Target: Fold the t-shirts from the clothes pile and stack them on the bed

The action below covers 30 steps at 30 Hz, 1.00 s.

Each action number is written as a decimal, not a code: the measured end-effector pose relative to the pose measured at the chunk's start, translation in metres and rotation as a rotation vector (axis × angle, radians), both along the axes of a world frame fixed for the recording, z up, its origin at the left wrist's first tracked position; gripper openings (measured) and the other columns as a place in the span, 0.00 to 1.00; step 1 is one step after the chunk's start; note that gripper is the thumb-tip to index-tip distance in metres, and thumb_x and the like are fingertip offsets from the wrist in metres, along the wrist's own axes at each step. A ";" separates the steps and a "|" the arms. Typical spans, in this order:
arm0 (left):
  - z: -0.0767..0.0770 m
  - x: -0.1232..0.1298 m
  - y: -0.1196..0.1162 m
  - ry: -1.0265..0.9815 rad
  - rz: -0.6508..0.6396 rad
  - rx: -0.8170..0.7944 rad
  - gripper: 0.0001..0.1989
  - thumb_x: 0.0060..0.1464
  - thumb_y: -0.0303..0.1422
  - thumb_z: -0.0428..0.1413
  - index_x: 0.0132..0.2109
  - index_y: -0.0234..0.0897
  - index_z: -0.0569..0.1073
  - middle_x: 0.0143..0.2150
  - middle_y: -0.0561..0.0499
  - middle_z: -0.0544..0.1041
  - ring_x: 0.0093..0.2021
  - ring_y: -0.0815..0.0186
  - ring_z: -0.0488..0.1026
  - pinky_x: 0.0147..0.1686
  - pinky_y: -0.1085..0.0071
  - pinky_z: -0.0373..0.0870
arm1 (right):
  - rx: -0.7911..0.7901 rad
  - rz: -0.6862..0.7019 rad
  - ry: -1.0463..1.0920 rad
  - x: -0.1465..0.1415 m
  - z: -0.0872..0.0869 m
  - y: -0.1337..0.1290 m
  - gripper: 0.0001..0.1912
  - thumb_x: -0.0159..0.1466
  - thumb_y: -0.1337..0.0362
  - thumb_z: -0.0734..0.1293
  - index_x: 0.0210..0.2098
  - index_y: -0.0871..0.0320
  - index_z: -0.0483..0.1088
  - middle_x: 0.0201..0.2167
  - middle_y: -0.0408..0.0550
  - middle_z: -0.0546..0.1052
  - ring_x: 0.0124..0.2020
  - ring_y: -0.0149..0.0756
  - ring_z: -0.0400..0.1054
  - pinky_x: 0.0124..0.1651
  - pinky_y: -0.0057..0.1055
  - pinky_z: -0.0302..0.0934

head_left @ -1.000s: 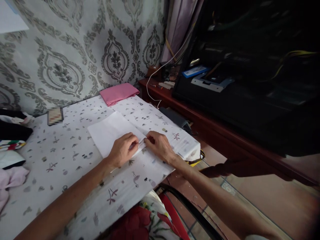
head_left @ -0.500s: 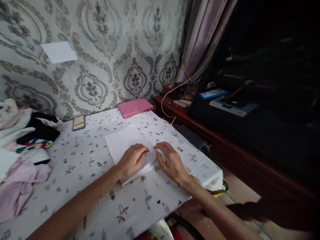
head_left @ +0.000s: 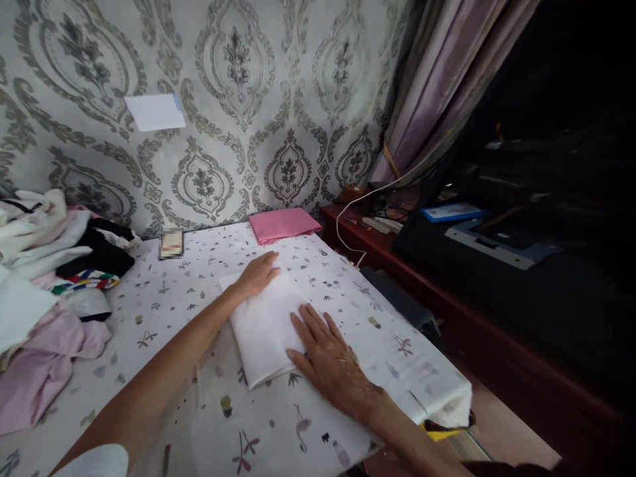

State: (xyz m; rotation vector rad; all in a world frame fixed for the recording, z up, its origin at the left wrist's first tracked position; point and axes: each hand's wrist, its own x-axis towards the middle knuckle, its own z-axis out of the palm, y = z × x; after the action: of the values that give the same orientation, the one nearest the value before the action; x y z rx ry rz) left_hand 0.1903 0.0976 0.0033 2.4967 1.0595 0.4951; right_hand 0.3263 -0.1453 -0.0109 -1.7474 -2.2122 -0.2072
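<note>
A folded white cloth (head_left: 268, 331) lies flat on the patterned sheet in front of me. My left hand (head_left: 259, 273) rests at its far edge, fingers extended and holding nothing. Across the cloth's right side lies my right hand (head_left: 325, 351), palm down with fingers spread. A folded pink cloth (head_left: 284, 225) sits at the far edge of the surface, beyond both hands.
Heaped clothes (head_left: 74, 265) fill the left side. A small blurred item (head_left: 171, 244) lies near the wall. On the right stand a dark red cabinet (head_left: 377, 246) and a large black object, with a white cable (head_left: 340, 218) hanging over the cabinet's edge.
My left hand has moved away from me to the cloth's far edge. My right hand has come down flat on the cloth, fingers spread. The view has shifted left.
</note>
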 end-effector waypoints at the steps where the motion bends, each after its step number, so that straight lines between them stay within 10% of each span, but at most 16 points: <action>1: 0.000 0.001 0.009 -0.050 0.075 -0.009 0.20 0.62 0.36 0.49 0.58 0.35 0.71 0.64 0.40 0.71 0.63 0.56 0.66 0.61 0.61 0.60 | -0.026 -0.004 0.005 -0.001 0.007 0.002 0.28 0.73 0.53 0.56 0.65 0.64 0.63 0.66 0.63 0.66 0.69 0.52 0.56 0.69 0.55 0.52; 7: 0.000 0.006 0.041 -0.127 0.206 -0.122 0.09 0.52 0.36 0.57 0.27 0.38 0.71 0.25 0.52 0.73 0.29 0.63 0.70 0.33 0.68 0.63 | -0.094 0.003 0.074 -0.009 0.033 0.038 0.23 0.72 0.54 0.59 0.57 0.62 0.70 0.64 0.63 0.68 0.69 0.52 0.57 0.70 0.55 0.49; 17: 0.008 0.009 0.025 -0.371 0.110 -0.312 0.02 0.47 0.31 0.56 0.31 0.38 0.70 0.23 0.58 0.68 0.24 0.69 0.62 0.27 0.73 0.57 | -0.181 0.014 0.082 -0.013 0.013 0.052 0.32 0.73 0.48 0.55 0.69 0.62 0.60 0.70 0.62 0.58 0.73 0.52 0.48 0.72 0.53 0.45; 30: -0.003 0.032 0.046 -0.523 0.292 -0.465 0.08 0.36 0.30 0.59 0.29 0.37 0.71 0.19 0.59 0.67 0.20 0.70 0.62 0.23 0.73 0.55 | -0.194 0.014 0.079 -0.015 0.014 0.051 0.32 0.73 0.49 0.55 0.69 0.64 0.60 0.71 0.64 0.57 0.73 0.55 0.48 0.71 0.55 0.46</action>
State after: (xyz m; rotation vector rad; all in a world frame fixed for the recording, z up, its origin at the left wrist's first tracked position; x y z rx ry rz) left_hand 0.2220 0.1435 0.0000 1.6895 1.1583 0.8212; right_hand 0.3112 -0.0942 0.0035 -1.8038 -2.2510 0.0813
